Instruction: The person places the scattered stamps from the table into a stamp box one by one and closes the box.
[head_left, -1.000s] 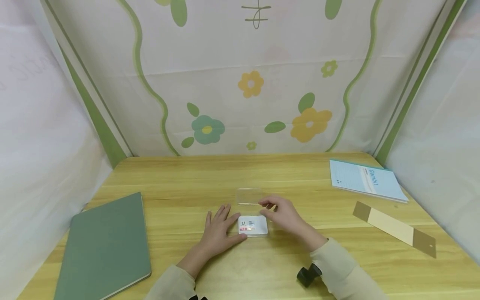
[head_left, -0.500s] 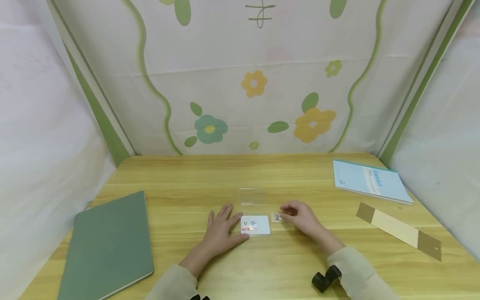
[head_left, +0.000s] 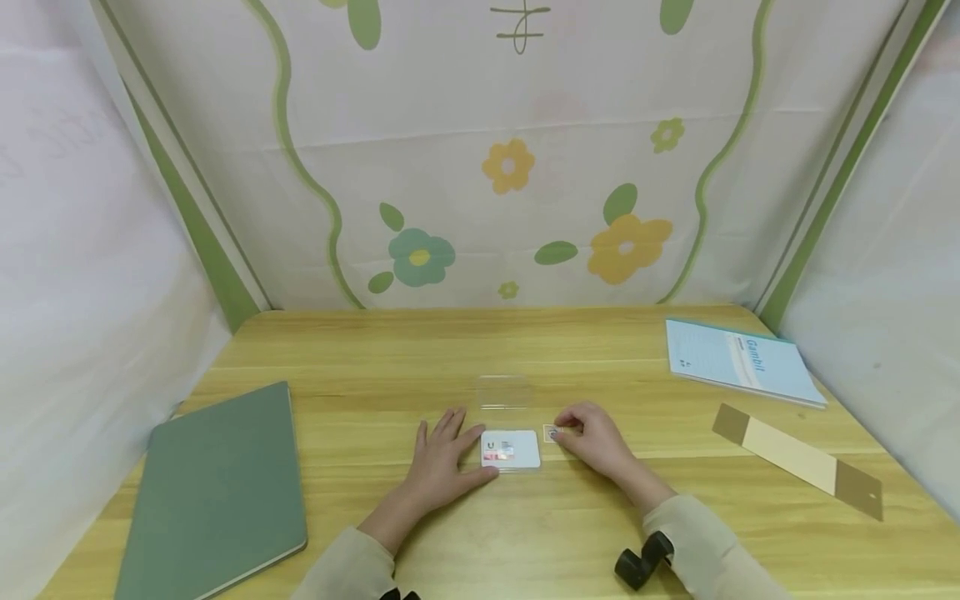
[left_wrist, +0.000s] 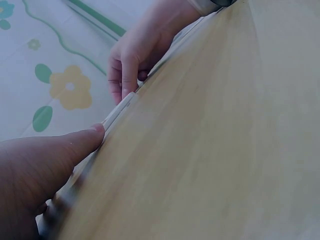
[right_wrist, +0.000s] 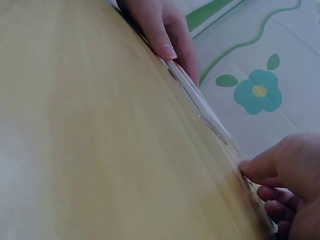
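Yellow wooden counter point(head_left: 375, 354): spread left grip point(head_left: 441, 463) touches a white rectangular card point(head_left: 523, 448); right grip point(head_left: 597, 438) pinches a white printed square point(head_left: 549, 434).

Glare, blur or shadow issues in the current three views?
Head: pale sheen on the near table, clear plate almost lost against the wood, fine print on the white rectangular item illegible; left wrist: dark blur beside the left hand; right wrist: whitish glare lower left, blur by the right hand.
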